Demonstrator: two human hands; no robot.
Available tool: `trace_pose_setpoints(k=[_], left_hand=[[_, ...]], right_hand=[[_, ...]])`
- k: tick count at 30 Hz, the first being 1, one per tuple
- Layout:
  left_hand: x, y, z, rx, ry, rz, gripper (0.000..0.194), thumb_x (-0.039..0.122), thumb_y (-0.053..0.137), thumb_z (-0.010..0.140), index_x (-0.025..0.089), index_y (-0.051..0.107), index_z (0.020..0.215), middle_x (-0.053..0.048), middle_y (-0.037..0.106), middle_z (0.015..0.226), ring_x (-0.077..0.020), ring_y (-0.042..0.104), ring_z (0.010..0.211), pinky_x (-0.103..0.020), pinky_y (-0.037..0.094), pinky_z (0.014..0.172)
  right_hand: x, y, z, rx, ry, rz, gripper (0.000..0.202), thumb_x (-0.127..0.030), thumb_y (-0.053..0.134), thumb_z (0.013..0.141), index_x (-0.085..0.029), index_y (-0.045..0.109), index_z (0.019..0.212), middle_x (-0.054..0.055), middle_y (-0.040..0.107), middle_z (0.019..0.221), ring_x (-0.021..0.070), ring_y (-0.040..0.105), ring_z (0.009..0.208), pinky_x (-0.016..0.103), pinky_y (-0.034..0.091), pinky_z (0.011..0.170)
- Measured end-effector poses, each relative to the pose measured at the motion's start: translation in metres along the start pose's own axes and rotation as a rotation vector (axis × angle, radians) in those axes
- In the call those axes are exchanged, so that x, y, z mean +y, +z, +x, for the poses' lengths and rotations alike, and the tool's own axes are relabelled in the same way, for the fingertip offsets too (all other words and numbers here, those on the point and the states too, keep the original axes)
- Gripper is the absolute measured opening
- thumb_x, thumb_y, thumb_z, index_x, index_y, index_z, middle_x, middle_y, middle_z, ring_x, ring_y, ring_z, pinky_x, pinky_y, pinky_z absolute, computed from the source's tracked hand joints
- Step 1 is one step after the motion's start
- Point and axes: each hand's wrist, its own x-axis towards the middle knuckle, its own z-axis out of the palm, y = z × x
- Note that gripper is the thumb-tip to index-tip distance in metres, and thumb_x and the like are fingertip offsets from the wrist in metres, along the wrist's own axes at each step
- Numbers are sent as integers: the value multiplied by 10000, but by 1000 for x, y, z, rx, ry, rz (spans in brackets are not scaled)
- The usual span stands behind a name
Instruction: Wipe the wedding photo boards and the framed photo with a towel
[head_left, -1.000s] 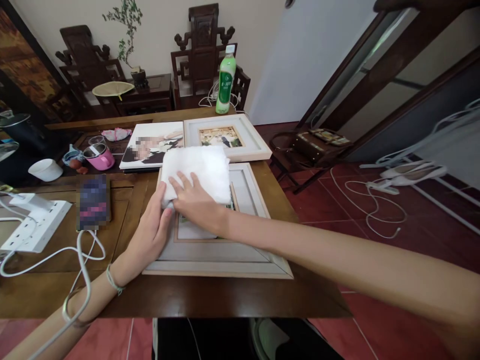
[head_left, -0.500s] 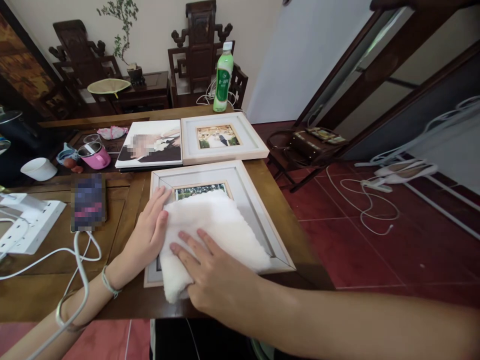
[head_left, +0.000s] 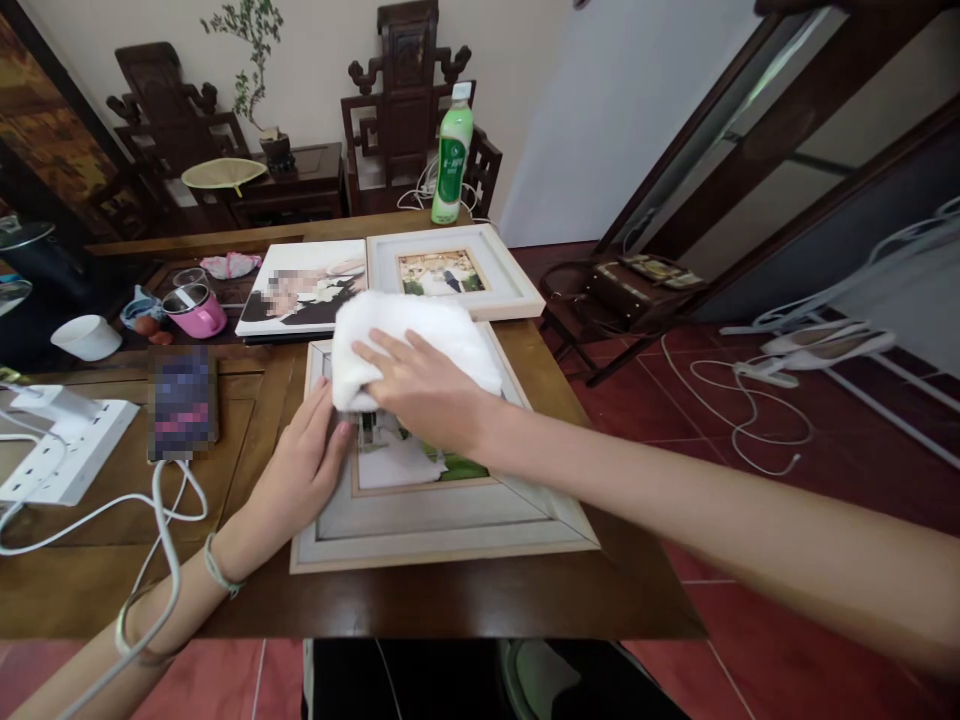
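A light wooden picture frame (head_left: 450, 545) lies flat near the table's front edge, with part of its photo (head_left: 397, 460) showing. On the frame's far part lies a white fluffy cloth (head_left: 457, 345). My right hand (head_left: 424, 385) presses flat on this cloth, fingers spread; whether the thumb grips the folded edge is hidden. Against the frame's left side rests my left hand (head_left: 311, 460), its fingers stretched out and thumb apart, holding nothing. Behind the cloth are a second wooden frame (head_left: 517, 285) with a photo and a white-edged picture panel (head_left: 300, 310).
To the left are a pink mug (head_left: 196, 312), a white cup (head_left: 86, 338), a phone (head_left: 182, 405) and a power strip (head_left: 71, 450) with white cables. A green bottle (head_left: 452, 160) stands at the far edge. One cable crosses my left forearm.
My right hand and the cloth have moved away from me, toward the frame's far edge. The photo's lower part and the frame's near side are now uncovered. My left hand has stayed nearly still.
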Motion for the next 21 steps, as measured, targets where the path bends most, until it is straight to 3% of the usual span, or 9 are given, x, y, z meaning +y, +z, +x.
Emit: trace_pose_setpoints(k=[3, 7, 9, 15, 18, 21], left_hand=[[2, -1, 1, -70, 22, 75, 442, 336, 370, 981, 123, 529, 1333, -174, 483, 1436, -338, 338, 1416, -535, 345, 1133], [-1, 1, -1, -92, 13, 116, 407, 309, 367, 966, 128, 604, 1243, -187, 597, 1247, -355, 568, 1168, -545, 483, 984], [-3, 2, -2, -83, 8, 122, 383, 294, 372, 961, 140, 637, 1192, -179, 623, 1176, -346, 604, 1083, -536, 511, 935], [-6, 3, -2, -57, 62, 17, 491, 140, 369, 905, 185, 525, 1368, -138, 500, 1415, -316, 437, 1345, -528, 382, 1108], [-10, 3, -3, -53, 66, -45, 565, 90, 363, 860, 187, 497, 1401, -114, 436, 1495, -296, 322, 1434, -534, 295, 1166], [-16, 3, -5, -44, 73, -86, 572, 78, 355, 856, 172, 496, 1402, -115, 445, 1497, -272, 323, 1439, -530, 264, 1182]], right_hand=[[7, -6, 11, 48, -13, 24, 398, 61, 404, 852, -46, 660, 1136, 221, 344, 1525, 390, 267, 1418, 600, 329, 1075], [0, 2, 24, -66, -158, 146, 463, 89, 406, 800, -76, 636, 1167, 187, 402, 1506, 324, 329, 1402, 490, 399, 1044], [-4, 8, 30, -89, -183, 155, 480, 93, 402, 792, -96, 634, 1168, 173, 432, 1488, 309, 338, 1397, 493, 392, 1044], [4, 13, 32, -123, -87, 74, 458, 85, 406, 788, -94, 658, 1126, 178, 508, 1415, 334, 351, 1381, 556, 348, 1053], [16, 12, 22, -179, -46, 20, 444, 76, 456, 766, -97, 669, 1115, 188, 508, 1410, 345, 341, 1384, 577, 315, 1065], [28, 11, 4, -214, 24, -17, 426, 82, 472, 734, -121, 694, 1036, 175, 569, 1330, 339, 420, 1323, 530, 377, 1007]])
